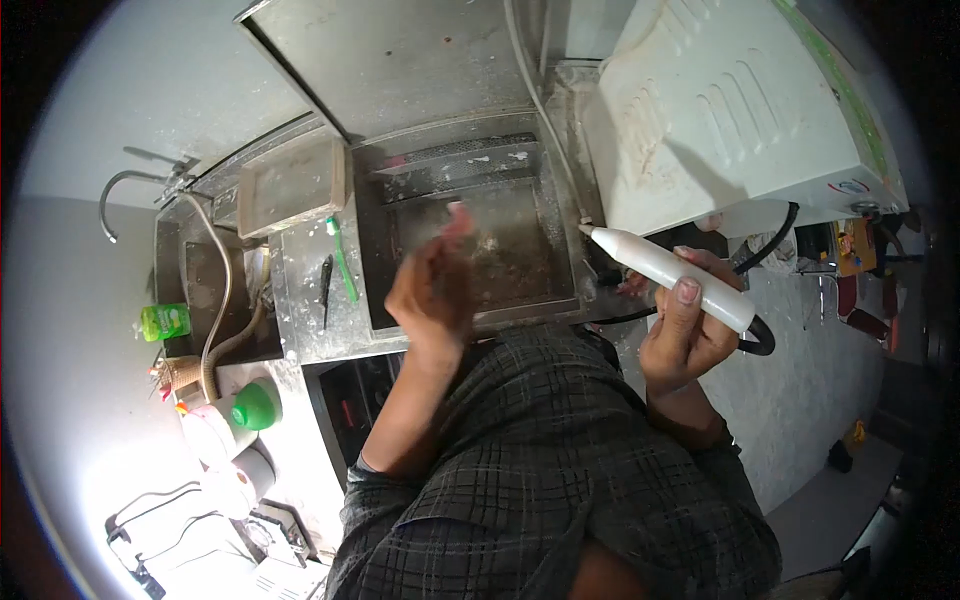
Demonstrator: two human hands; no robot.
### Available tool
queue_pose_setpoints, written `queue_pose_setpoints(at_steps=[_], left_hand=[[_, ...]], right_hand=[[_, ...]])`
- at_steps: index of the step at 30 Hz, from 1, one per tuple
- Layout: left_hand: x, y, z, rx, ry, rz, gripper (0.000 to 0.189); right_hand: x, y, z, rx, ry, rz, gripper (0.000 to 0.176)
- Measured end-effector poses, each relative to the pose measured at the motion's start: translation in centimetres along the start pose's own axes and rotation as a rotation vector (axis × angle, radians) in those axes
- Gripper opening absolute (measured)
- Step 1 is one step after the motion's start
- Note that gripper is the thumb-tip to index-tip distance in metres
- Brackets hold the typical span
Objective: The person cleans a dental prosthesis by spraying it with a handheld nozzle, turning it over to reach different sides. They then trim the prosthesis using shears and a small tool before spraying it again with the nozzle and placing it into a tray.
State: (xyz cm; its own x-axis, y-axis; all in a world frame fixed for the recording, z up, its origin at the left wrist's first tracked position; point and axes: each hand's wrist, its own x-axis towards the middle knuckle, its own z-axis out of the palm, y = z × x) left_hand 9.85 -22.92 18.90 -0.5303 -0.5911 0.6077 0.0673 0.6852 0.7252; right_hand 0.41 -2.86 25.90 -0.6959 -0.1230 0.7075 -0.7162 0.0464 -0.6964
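My right hand (pixel 690 325) is wrapped round a white tapered handpiece (pixel 665 272), with the thumb along its upper side. Its pointed metal nozzle aims left toward the sink, and a black hose (pixel 762 338) leaves its rear end. Over the metal sink basin (pixel 480 325) is my left hand (pixel 432 305), blurred by motion. The fingers of that hand are bent together around a small pinkish piece (pixel 458 218), which is too smeared to identify. A gap separates the nozzle from this piece.
A white vented machine (pixel 720 110) stands at the right. On the steel ledge left of the basin lie a green toothbrush (pixel 343 260) and a dark slim tool (pixel 326 290). Further left are a tap (pixel 175 185), a shallow tray (pixel 290 190) and a green bowl (pixel 256 405).
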Motion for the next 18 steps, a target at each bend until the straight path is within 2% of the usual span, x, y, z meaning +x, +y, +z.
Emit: queue_pose_setpoints(at_steps=[2, 4, 5, 6, 8, 10, 12, 13, 15, 16, 18], left_hand=[[0.5, -1.4, -3.4, 0.244, 0.036, -0.359, 0.006], [-2.9, -7.9, -7.4, 0.491, 0.029, -0.271, 0.011], [-4.4, -9.0, -8.8, 0.453, -0.033, -0.342, 0.013], [-5.8, -9.3, -9.1, 0.312, -0.060, -0.327, 0.011], [-6.2, -6.9, -8.0, 0.298, -0.120, -0.184, 0.010], [-5.8, -5.6, -6.8, 0.243, -0.184, -0.104, 0.005], [-5.6, -5.7, -6.4, 0.284, -0.258, 0.019, 0.004], [-5.3, -5.8, -6.2, 0.270, -0.252, 0.007, 0.004], [-4.4, -5.8, -6.1, 0.449, -0.318, 0.333, 0.008], [-4.0, -5.8, -6.3, 0.445, -0.311, 0.325, 0.008], [-3.5, -5.9, -6.7, 0.490, -0.423, 0.479, 0.010]], right_hand=[[-0.1, -0.6, 0.4, 0.028, -0.002, 0.175, 0.023], [-0.5, 0.1, 1.0, 0.023, -0.046, 0.170, 0.021], [-0.8, 0.3, 1.5, 0.069, -0.135, 0.230, 0.020], [-1.3, 0.5, 2.0, 0.107, -0.229, 0.295, 0.019], [-2.5, 0.6, 4.0, 0.039, -0.362, 0.208, 0.016], [-3.5, 0.3, 6.1, 0.038, -0.409, 0.148, 0.014], [-3.7, 0.2, 8.1, 0.047, -0.455, -0.012, 0.014], [-4.1, -0.1, 8.4, 0.053, -0.519, 0.074, 0.016], [-3.7, -0.8, 9.4, 0.036, -0.568, 0.097, 0.015], [-3.6, -0.9, 9.8, 0.031, -0.577, 0.085, 0.014], [-3.6, -0.7, 10.5, 0.021, -0.599, 0.088, 0.014]])
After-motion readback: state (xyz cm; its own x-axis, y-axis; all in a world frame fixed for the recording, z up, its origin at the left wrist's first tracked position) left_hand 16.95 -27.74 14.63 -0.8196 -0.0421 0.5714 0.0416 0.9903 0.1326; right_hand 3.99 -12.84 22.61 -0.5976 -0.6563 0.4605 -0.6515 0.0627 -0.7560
